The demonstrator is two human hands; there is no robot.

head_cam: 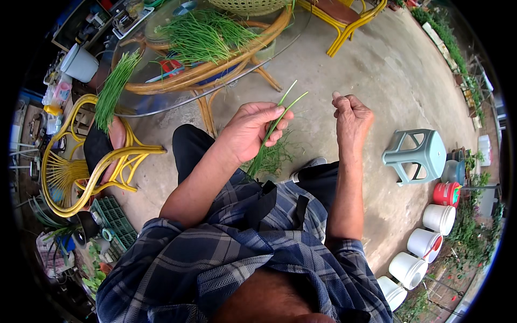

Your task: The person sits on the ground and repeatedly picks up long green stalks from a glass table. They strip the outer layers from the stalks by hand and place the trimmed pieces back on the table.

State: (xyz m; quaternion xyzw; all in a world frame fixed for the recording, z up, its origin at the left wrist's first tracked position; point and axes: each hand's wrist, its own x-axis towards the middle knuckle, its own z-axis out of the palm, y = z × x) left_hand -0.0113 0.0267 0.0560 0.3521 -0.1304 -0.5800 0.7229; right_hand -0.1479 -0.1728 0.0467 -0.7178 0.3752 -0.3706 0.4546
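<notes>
Between the thumb and fingers of my left hand (260, 127) are a few long green stalks (285, 110), their pale ends pointing up and away from me. My right hand (352, 115) is raised to the right, apart from the stalks, with its fingers curled and the thumb against the index finger; whether anything small is pinched there I cannot tell. Loose green trimmings (278, 155) lie on the floor below my left hand. A large heap of chive-like greens (206, 36) rests on the glass-topped rattan table (194, 82), and a neat bundle (117, 91) hangs over its left edge.
A woven basket (249, 5) stands at the table's far side. Yellow rattan chairs stand left (97, 181) and at the top right (349, 24). To the right are a grey-green plastic stool (418, 155), a red container (446, 194) and several white buckets (438, 219).
</notes>
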